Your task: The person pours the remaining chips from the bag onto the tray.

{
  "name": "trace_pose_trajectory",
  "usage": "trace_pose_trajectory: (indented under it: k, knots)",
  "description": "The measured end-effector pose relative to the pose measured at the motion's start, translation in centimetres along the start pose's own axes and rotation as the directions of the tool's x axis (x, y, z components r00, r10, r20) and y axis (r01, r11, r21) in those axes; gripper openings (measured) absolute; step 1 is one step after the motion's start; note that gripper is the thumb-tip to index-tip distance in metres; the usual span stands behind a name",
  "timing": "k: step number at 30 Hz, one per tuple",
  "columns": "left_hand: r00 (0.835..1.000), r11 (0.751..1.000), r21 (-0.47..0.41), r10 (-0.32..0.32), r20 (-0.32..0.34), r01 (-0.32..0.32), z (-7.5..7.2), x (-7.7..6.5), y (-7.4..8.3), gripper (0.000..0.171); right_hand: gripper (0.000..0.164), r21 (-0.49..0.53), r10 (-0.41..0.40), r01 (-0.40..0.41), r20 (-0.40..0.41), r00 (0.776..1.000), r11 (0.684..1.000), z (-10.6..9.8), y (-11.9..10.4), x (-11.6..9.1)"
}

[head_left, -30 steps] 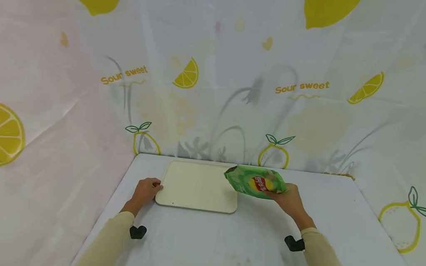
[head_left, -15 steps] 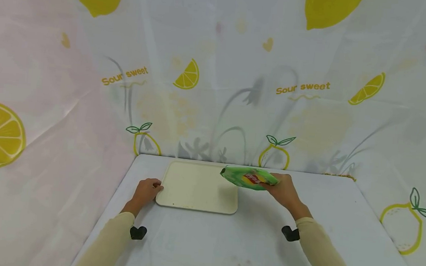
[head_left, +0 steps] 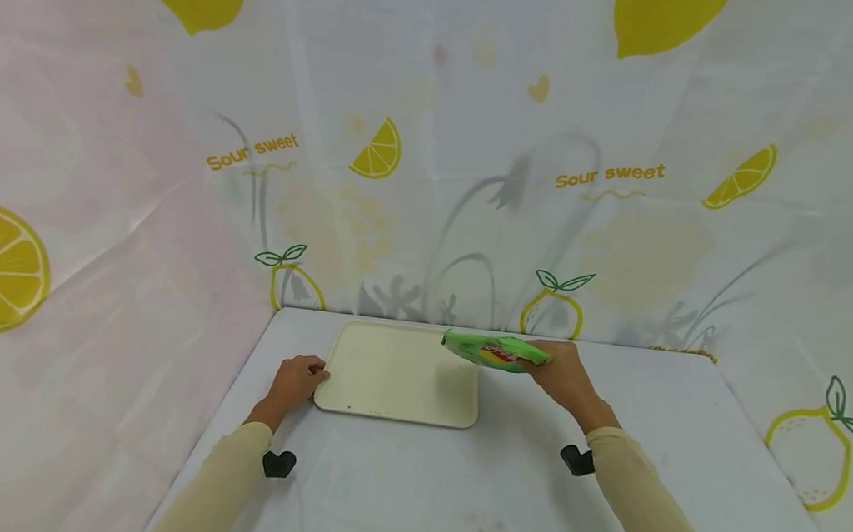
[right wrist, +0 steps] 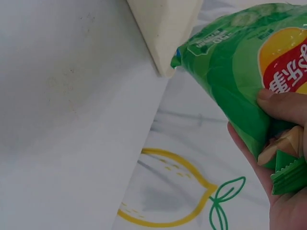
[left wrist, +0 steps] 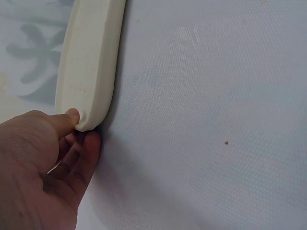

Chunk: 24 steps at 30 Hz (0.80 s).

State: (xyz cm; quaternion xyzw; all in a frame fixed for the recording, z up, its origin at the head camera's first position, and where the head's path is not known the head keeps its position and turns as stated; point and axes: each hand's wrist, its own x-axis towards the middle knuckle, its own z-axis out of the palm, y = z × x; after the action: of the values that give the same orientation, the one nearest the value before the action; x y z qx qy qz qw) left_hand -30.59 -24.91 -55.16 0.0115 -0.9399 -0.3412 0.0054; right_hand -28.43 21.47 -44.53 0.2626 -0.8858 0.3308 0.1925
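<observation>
A cream rectangular tray (head_left: 388, 371) lies on the white table. My left hand (head_left: 293, 385) pinches its left edge; in the left wrist view the thumb presses on the rim of the tray (left wrist: 91, 57) and the fingers curl underneath. Over the tray's right end I hold a green chip bag (head_left: 483, 351) nearly flat in my right hand (head_left: 566, 381). Close up, the chip bag (right wrist: 230, 72) shows a red and yellow logo, and my thumb lies on its front. The bag's far end points left over the tray, and its shadow falls there.
The white-covered table (head_left: 394, 489) reaches back to a hanging cloth (head_left: 430, 216) printed with lemons. A black wrist camera mount (head_left: 279, 464) sits at my left cuff, another mount (head_left: 577, 460) at my right. Small specks dot the table's front part.
My right hand has moved left with the chip bag, bringing it further over the tray and tipping its front out of view. The left hand keeps its hold on the tray.
</observation>
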Motion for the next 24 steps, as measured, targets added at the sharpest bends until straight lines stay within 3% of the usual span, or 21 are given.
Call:
trace_pose_trajectory:
  k: [4, 10, 16, 19, 24]
  knots:
    - [1.000, 1.000, -0.001, 0.000, -0.003, 0.000, -0.1, 0.0, 0.0, 0.023, 0.018, -0.022, 0.039, -0.037, 0.092, 0.995, 0.999, -0.5, -0.6, 1.1]
    - [1.000, 1.000, -0.007, 0.021, -0.007, -0.021, -0.1, 0.0, 0.0, 0.023, 0.015, 0.021, 0.093, -0.096, 0.116, 0.989, 0.995, -1.3, -2.0, 2.9]
    - [0.999, 0.999, -0.003, 0.036, -0.011, -0.036, 0.0, 0.4, -0.1, 0.022, 0.015, -0.032, 0.115, -0.111, 0.242, 0.963, 0.993, -1.0, -2.1, 4.2]
    - [0.999, 0.999, -0.002, 0.033, -0.012, -0.033, 0.0, 0.5, -0.2, 0.021, 0.014, -0.042, 0.109, -0.102, 0.246, 0.963, 0.994, -0.8, -2.2, 4.4]
    - [1.000, 1.000, 0.012, 0.021, -0.013, -0.021, 0.0, 0.3, -0.4, 0.022, 0.012, -0.031, 0.085, -0.081, 0.183, 0.979, 0.996, -0.6, -2.4, 4.4]
